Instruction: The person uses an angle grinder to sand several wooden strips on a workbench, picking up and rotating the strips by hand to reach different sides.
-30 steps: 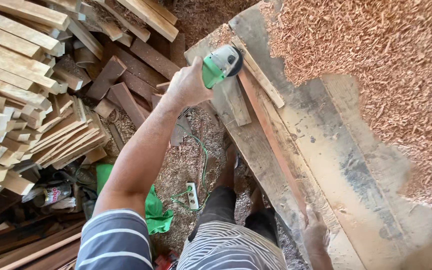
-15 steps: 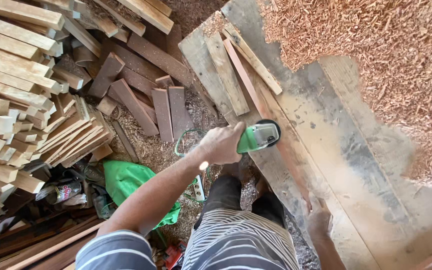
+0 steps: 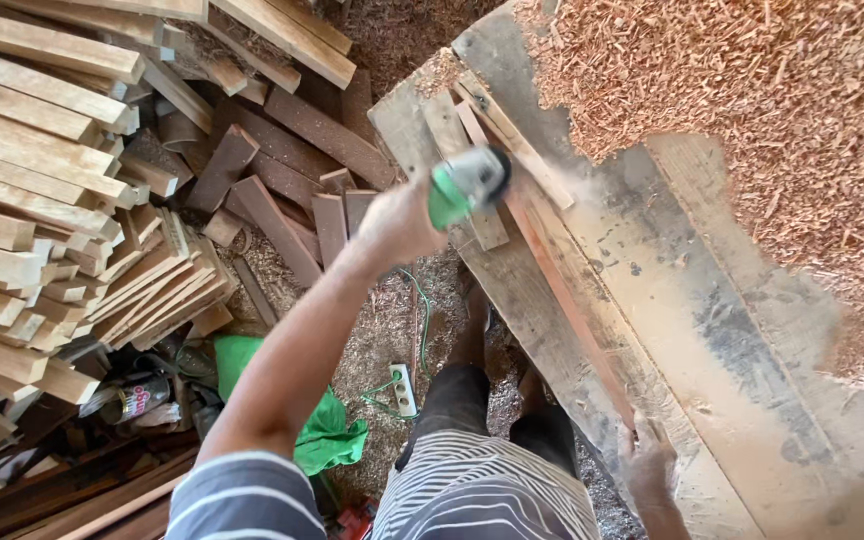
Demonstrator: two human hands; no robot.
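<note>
Sawdust and reddish wood shavings [image 3: 752,90] cover the far side of the counter [image 3: 692,330], with stacked planks [image 3: 32,180] and a green cloth [image 3: 322,430] on the floor beside it. Left-hand fingers [image 3: 407,215] are wrapped tight around a green sander [image 3: 467,180], whose head sits on the far end of a long reddish strip of wood [image 3: 562,290] lying along the counter. Right-hand fingers [image 3: 647,455] press flat on the near end of that strip, closed on nothing.

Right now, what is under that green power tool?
Under the green power tool, held by the left hand, lies a long reddish wood strip on the workbench. The tool covers the contact spot.
</note>
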